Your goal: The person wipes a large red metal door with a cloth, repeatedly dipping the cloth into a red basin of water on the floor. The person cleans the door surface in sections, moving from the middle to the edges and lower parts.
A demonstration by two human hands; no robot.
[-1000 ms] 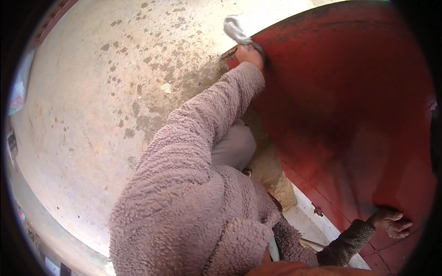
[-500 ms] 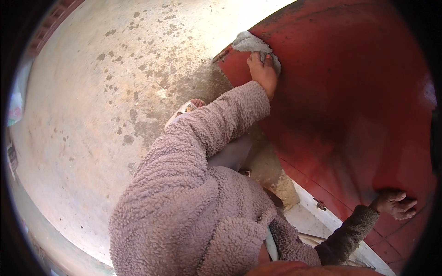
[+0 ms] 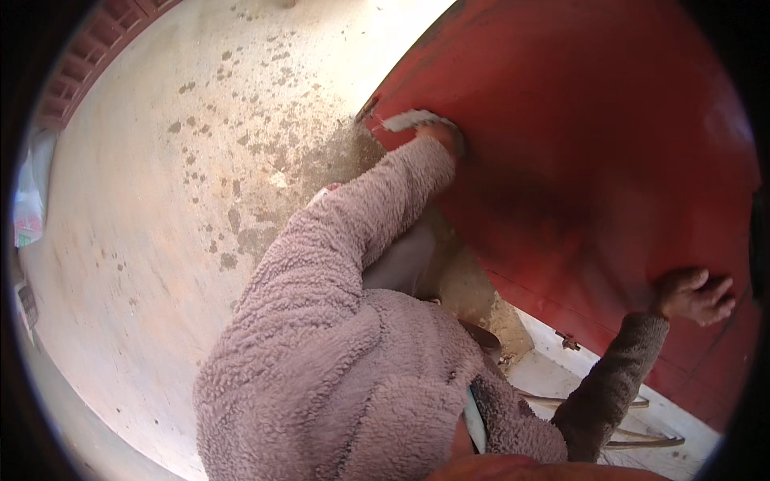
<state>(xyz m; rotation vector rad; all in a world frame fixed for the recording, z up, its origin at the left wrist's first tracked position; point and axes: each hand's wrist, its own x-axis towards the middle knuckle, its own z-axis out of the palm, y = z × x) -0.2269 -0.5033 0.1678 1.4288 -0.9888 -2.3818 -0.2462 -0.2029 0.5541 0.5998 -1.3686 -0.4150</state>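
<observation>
My left hand [image 3: 440, 135] presses a whitish-grey cloth [image 3: 407, 120] against the red door [image 3: 577, 144], close to its far left corner. The fingers are partly hidden and slightly blurred, with cloth showing on both sides of them. Farther right and nearer to me, my right hand [image 3: 696, 297] is against the same red surface, fingers apart and nothing in it. Dark smudges and dull patches mark the paint between the two hands.
A concrete floor [image 3: 144, 256] with dark wet-looking spots spreads to the left. A small rusty latch-like fitting [image 3: 567, 341] sits by the door's lower edge, above a white ledge [image 3: 553, 370]. Thin curved bars [image 3: 642, 442] lie near my right sleeve. Reddish latticework [image 3: 80, 60] stands far left.
My left hand has drawn the cloth nearer to me and slightly left along the door. My right hand appears a little higher in the picture, its fingers still spread; the view has shifted slightly.
</observation>
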